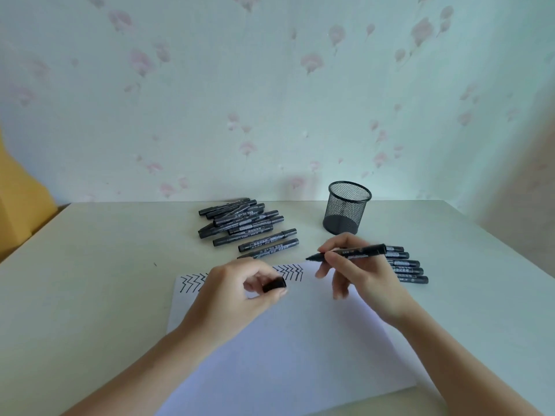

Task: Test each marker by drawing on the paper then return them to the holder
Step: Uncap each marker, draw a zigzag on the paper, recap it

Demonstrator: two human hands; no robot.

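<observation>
1. Head view: right hand (357, 271) pinches an uncapped slim black plastic marker (350, 253) at mid-barrel, raised just above the far edge of the white paper sheet (300, 340).
2. Left hand (240, 292) pinches its black cap (274, 284).
3. Handling, judged: light, rigid, smooth; grip the barrel.
4. Long axis near-horizontal, tip pointing left, away from the black mesh holder (348, 208).

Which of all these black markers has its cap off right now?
The marker gripped in the right hand, its bare tip pointing left above the paper. The left hand pinches its cap. The markers lying on the table look capped.
</observation>
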